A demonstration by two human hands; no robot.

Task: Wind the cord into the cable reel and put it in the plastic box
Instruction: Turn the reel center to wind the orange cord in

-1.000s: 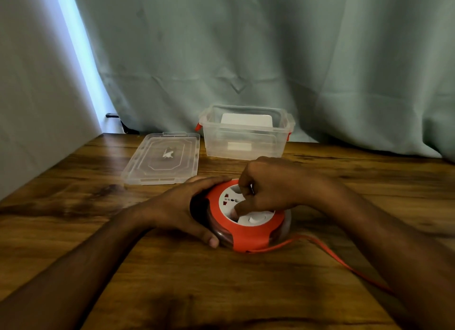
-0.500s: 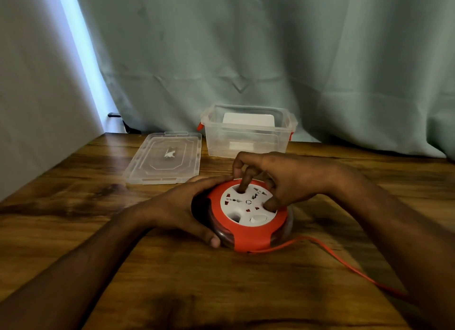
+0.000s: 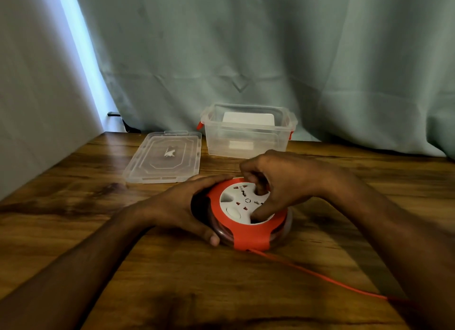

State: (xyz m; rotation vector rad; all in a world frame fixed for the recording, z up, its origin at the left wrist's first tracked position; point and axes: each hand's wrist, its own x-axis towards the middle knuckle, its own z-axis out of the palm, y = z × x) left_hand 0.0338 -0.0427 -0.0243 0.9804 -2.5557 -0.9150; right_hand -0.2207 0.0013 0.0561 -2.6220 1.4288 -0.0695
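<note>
The round cable reel (image 3: 248,238), orange with a white socket face, lies flat on the wooden table (image 3: 172,280). My left hand (image 3: 182,206) clasps its left side, thumb at the front rim. My right hand (image 3: 280,184) rests on top, fingers pressed into the recesses of the white disc. An orange cord (image 3: 320,275) runs out from the reel's front toward the lower right and passes under my right forearm. The clear plastic box (image 3: 246,145) with red latches stands open behind the reel.
The box's clear lid (image 3: 162,157) lies flat left of the box. A white flat item (image 3: 248,119) shows inside the box. A pale green curtain hangs behind the table. A grey wall borders the table's left edge.
My right hand has turned the white disc round; the oval button has moved from the front to the left. Less cord lies on the table. My left hand has stayed put.
</note>
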